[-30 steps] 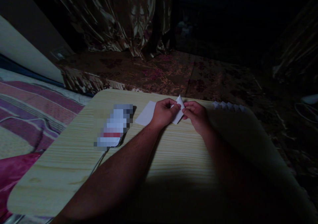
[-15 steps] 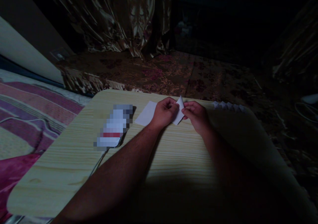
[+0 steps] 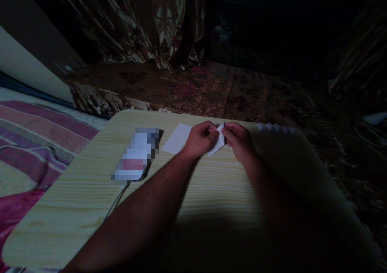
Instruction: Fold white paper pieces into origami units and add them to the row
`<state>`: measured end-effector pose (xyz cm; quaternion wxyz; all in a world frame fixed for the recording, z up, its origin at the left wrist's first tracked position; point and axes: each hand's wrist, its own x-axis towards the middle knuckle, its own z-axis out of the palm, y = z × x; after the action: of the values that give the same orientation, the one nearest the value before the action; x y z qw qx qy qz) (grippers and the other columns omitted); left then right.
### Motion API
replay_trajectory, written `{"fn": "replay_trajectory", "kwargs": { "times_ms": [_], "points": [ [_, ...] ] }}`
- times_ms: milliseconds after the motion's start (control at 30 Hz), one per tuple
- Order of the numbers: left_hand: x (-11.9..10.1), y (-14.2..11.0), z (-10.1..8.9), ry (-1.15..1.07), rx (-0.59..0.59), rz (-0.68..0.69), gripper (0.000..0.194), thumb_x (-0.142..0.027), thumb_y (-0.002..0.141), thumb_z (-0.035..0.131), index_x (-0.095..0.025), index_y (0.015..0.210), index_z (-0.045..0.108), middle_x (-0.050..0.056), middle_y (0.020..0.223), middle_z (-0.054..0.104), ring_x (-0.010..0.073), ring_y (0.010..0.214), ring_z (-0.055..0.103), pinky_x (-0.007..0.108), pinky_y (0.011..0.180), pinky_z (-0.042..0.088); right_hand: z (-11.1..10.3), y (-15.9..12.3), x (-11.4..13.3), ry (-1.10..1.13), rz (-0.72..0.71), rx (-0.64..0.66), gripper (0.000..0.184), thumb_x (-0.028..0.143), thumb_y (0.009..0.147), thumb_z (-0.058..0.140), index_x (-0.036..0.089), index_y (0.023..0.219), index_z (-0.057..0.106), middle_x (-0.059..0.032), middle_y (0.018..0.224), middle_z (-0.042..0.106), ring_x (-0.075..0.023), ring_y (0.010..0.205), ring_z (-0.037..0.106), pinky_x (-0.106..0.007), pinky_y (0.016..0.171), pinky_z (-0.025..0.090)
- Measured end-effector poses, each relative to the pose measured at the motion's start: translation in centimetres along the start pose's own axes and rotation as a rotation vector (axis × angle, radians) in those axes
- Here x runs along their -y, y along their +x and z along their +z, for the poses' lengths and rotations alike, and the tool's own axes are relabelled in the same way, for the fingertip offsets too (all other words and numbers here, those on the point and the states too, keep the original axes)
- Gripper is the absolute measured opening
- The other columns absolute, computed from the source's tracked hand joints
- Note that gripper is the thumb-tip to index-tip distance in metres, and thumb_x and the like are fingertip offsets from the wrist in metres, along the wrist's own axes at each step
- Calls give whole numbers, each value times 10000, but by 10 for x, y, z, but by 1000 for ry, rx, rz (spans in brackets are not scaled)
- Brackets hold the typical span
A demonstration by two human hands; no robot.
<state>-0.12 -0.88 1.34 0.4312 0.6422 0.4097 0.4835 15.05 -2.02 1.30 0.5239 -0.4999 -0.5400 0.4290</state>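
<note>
Between my two hands is a small folded piece of white paper, its pointed corner tilted up. My left hand pinches its left side between thumb and fingers. On its right edge, near the upper corner, the thumb and fingers of my right hand are closed. Flat white paper lies on the table just left of my left hand, partly covered by it. A row of several small folded white paper pieces sits along the far edge, right of my right hand.
A phone, its screen blurred out, lies on the left of the wooden table with a white cable attached. Beyond the far edge is a ledge with patterned cloth below a curtain. A bed with striped bedding stands left.
The folded paper has turned and tipped lower between my hands. My right fingers have shifted up toward its top corner, and the view has moved slightly.
</note>
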Motion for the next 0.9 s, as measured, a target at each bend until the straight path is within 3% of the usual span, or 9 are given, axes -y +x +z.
{"fn": "replay_trajectory", "kwargs": {
  "times_ms": [300, 467, 667, 900],
  "points": [
    [-1, -1, 1, -50, 54, 17, 210, -334, 757, 632, -153, 861, 614, 9, 691, 619, 104, 591, 526, 208, 542, 398, -1, 0, 1, 66, 49, 44, 246, 398, 703, 667, 174, 786, 606, 33, 576, 559, -77, 470, 452, -206, 432, 337],
    [-1, -2, 2, -90, 55, -49, 433, -305, 703, 697, -165, 1096, 581, 16, 733, 656, 115, 586, 565, 207, 516, 416, 0, 1, -3, 130, 55, 10, 257, 386, 728, 648, 182, 865, 573, 48, 577, 559, -59, 406, 405, -189, 366, 295],
    [1, 0, 4, -129, 18, -20, 370, -311, 677, 725, -130, 993, 660, 70, 870, 699, 152, 738, 632, 264, 690, 502, 1, 2, -3, 146, 33, 10, 364, 396, 742, 640, 190, 1021, 530, 35, 695, 608, -57, 443, 450, -177, 371, 358],
    [0, 0, 3, -141, 8, -42, 385, -338, 678, 740, -108, 983, 693, 98, 871, 715, 163, 726, 647, 262, 667, 509, 1, 2, -5, 148, 14, 24, 434, 386, 750, 635, 207, 1119, 491, 53, 686, 592, -63, 468, 491, -177, 418, 446]
  ]
}}
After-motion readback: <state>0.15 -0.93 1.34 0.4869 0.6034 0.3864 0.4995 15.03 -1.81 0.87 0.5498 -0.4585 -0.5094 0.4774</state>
